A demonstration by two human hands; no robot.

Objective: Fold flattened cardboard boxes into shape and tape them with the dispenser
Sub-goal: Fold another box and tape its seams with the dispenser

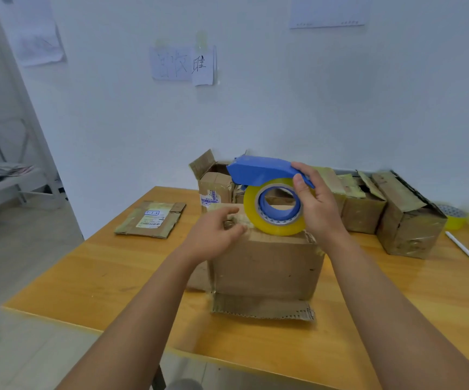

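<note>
Right hand (316,205) grips the blue tape dispenser (267,190) atop a cardboard box (267,266) mid-table; left hand (213,235), fingers loosely curled, touches the box's top edge.

The orange wooden tabletop (92,280) carries an upright cardboard box (267,266) near its middle, a flattened cardboard box (151,219) lying to the left, a row of taped boxes (382,209) along the far edge, and a white pen (466,250) at right.

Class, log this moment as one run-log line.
right hand grips tape dispenser | left hand on box top | flattened box waiting
</note>
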